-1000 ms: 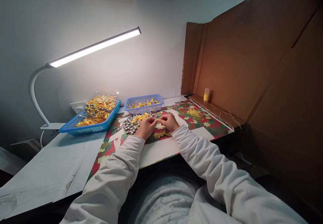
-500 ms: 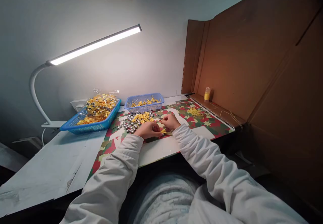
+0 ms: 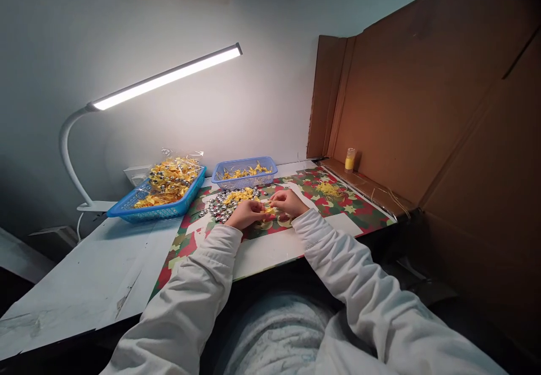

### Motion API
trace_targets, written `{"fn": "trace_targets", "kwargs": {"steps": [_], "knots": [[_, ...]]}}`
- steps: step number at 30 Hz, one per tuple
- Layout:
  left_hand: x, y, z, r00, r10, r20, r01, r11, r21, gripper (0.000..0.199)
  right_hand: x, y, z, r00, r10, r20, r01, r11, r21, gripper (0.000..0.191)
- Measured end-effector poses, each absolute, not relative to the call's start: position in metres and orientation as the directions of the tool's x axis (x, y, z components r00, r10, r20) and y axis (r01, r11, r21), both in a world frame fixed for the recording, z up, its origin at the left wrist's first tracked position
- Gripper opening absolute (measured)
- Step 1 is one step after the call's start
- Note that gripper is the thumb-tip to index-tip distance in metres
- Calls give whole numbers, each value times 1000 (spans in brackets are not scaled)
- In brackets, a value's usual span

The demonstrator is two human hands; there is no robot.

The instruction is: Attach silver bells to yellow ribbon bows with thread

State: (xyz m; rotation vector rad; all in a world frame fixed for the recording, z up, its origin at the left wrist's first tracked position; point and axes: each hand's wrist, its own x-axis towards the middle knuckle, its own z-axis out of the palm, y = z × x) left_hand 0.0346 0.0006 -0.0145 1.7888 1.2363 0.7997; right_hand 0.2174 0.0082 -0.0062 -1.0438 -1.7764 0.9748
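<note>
My left hand [image 3: 246,214] is closed in a pinch on a small yellow ribbon bow [image 3: 269,210], low over the patterned mat. Close by on the right, my right hand [image 3: 289,202] also has its fingertips pressed together near the bow; what they hold is too small to make out. Just beyond my left hand lie a heap of silver bells [image 3: 220,205] and a pile of yellow bows [image 3: 240,196]. A loose bundle of thin yellow strings [image 3: 329,189] rests on the mat to the right.
A blue basket [image 3: 147,214] of bows and bells stands at the left, and a smaller blue basket [image 3: 244,182] with yellow pieces at the back. A lamp [image 3: 169,76] lights the table. Cardboard [image 3: 422,99] walls the right side, with a yellow-filled bottle [image 3: 349,161] before it.
Both hands have lifted slightly from the mat, and the yellow bow has risen between them. The right fingertips have come level with the left ones. The view has shifted a little.
</note>
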Motion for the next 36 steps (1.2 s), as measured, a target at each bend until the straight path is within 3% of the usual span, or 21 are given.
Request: {"fn": "trace_targets", "kwargs": {"steps": [6,12,18,23,36], "knots": [[38,-2,-14,309,950,42,317,-145,937,39,217,3,-6,-319,927,197,364,312,-877,10],[38,0,-16,271,957,104,241,-172,955,46,214,-1,-7,-261,957,126,340,213,-916,11],[37,2,-19,227,958,177,266,-235,935,44,214,-1,-9,-266,948,176,368,269,-890,12],[37,4,-22,202,960,193,289,-246,925,40,214,0,-9,-246,921,304,406,382,-830,9],[39,4,-21,203,966,159,232,-205,951,41,212,1,-12,-279,892,355,469,450,-760,10]]}}
